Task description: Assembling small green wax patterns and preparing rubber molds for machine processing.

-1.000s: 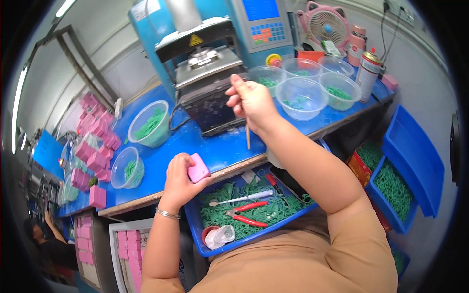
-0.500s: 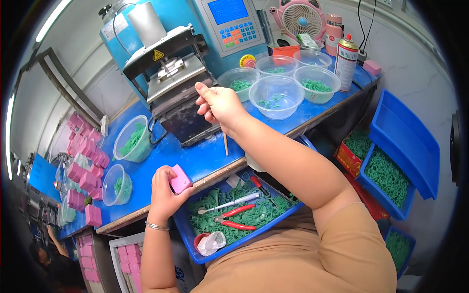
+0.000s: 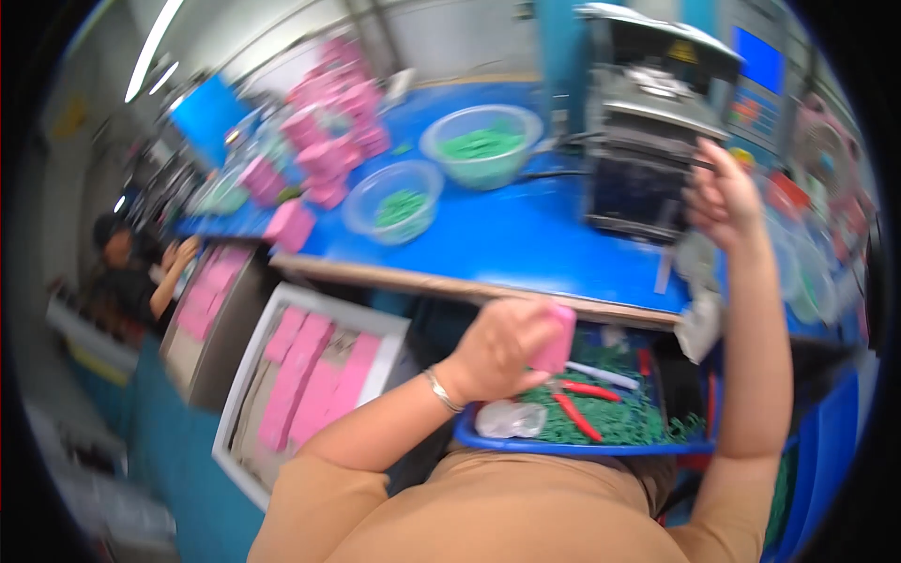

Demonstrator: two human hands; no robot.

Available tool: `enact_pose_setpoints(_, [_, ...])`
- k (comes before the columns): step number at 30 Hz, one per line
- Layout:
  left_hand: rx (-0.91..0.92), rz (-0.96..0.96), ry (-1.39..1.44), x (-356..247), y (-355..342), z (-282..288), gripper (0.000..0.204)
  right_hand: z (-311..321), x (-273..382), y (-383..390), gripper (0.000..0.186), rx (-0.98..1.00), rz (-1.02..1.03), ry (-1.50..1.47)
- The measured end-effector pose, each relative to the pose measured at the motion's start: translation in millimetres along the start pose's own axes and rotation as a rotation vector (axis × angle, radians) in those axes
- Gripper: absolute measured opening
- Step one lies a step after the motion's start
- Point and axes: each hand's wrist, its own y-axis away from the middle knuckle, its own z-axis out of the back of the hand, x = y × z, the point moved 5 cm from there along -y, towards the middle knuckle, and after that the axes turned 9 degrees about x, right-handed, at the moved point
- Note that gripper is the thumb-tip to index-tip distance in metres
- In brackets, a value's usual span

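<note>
My left hand (image 3: pixel 507 342) is closed around a small pink block (image 3: pixel 556 340) over the rim of a blue tray (image 3: pixel 582 450). In that tray lie green stringy pieces (image 3: pixel 619 422), red-handled cutters (image 3: pixel 580 405), a white stick-like tool (image 3: pixel 605 375) and a crumpled clear wrapper (image 3: pixel 511 420). My right hand (image 3: pixel 725 197) is raised at the front right of a press machine (image 3: pixel 648 141), its fingers pinched together. Anything between them is too small and blurred to make out. A pale cloth-like thing (image 3: pixel 699 300) hangs at the table edge beside my right forearm.
Two clear bowls (image 3: pixel 483 141) with green pieces stand on the blue table (image 3: pixel 526 235). Pink blocks (image 3: pixel 328 155) are piled at the back left. A white-rimmed box (image 3: pixel 253 394) below holds more. Another person (image 3: pixel 131 267) works at far left. More bowls (image 3: pixel 807 272) stand right.
The view has swung left, so the machine now appears further right. My left hand still holds the pink block, now over the tray. My right hand stays raised by the machine.
</note>
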Motion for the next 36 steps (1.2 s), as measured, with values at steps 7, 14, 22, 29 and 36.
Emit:
enact_pose_setpoints(7, [-0.155, 0.547, -0.249, 50, 147, 60, 0.045, 26, -3, -8, 0.046, 0.076, 0.070, -0.089])
enact_pose_setpoints(14, [-0.059, 1.361, -0.269, 131, 313, 63, 0.055, 31, 2, -7, 0.047, 0.022, 0.084, -0.072])
enact_pose_setpoints(22, [-0.092, 1.448, -0.101, 161, 348, 28, 0.017, 30, -2, -9, 0.046, -0.002, 0.098, -0.083])
enact_pose_setpoints(29, [0.822, 1.538, -0.194, 140, 324, 66, 0.027, 32, 2, -4, 0.042, 0.030, 0.152, -0.035])
enact_pose_setpoints(36, [0.775, 1.410, -0.291, 129, 299, 82, 0.037, -37, -40, 50, 0.039, 0.000, 0.168, 0.143])
